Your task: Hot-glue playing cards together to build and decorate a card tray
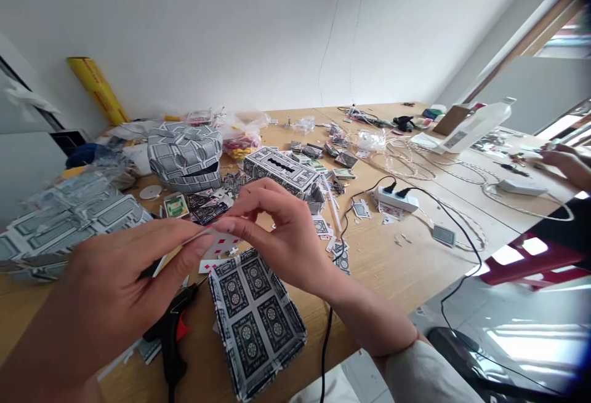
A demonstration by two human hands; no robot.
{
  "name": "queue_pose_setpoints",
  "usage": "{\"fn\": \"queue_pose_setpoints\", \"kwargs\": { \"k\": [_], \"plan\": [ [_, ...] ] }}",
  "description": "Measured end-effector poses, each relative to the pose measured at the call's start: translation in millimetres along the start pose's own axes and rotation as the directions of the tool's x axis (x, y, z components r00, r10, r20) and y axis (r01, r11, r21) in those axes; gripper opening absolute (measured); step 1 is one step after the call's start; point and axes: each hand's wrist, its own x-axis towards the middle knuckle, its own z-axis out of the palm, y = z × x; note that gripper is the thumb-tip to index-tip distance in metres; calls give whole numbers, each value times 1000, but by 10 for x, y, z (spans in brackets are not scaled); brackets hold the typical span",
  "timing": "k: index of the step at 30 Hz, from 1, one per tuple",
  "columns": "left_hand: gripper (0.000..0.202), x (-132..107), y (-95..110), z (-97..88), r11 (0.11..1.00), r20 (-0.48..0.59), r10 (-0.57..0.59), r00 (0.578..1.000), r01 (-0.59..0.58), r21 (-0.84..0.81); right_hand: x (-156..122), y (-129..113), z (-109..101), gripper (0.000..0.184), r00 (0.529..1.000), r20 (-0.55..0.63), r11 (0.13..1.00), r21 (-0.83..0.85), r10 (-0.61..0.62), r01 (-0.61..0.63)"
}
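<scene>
Held between both hands is a thin pale playing card (200, 235), seen almost edge-on. My left hand (122, 274) pinches it between thumb and forefinger, and my right hand (281, 240) pinches its other end with the fingertips. Beneath them, a shallow tray-like box (256, 323) covered in grey patterned playing cards rests on the table. A black glue gun (172, 329) with a red trigger lies to the left of that box. Beyond my right hand stands a card-covered box (281, 170) with a dark jagged slot on top. Red diamond cards (221, 244) lie below my fingers.
A rounded card-built shape (184, 154) and a larger card-covered form (78, 221) stand at left. Black cords run from a white power strip (398, 199). Loose card packs (345, 159) and a clear plastic bottle (478, 125) are farther off. Another person's hand (567, 163) is at far right.
</scene>
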Motion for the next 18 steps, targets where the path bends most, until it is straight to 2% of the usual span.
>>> {"fn": "queue_pose_setpoints", "kwargs": {
  "k": [2,5,9,12,15,18],
  "plan": [
    [5,56,48,2,1000,-74,4,997,-4,1,6,29,17,17,993,17,986,124,113,-114],
    [7,124,69,16,993,-80,-97,992,91,-82,13,52,39,23,970,55,946,211,239,-245],
    [9,134,17,42,973,-65,-149,987,135,-186,14,44,34,22,968,79,945,209,240,-251],
    [16,113,4,56,976,-101,-121,988,100,-191,9,26,5,19,982,70,970,157,174,-183],
    [30,103,32,71,986,-187,-15,982,-17,-166,-1,16,-23,6,1000,-2,999,30,20,-20],
    [39,97,63,102,990,-311,24,950,-66,-125,-16,14,-33,18,992,-86,991,-104,-97,87]
  ]
}}
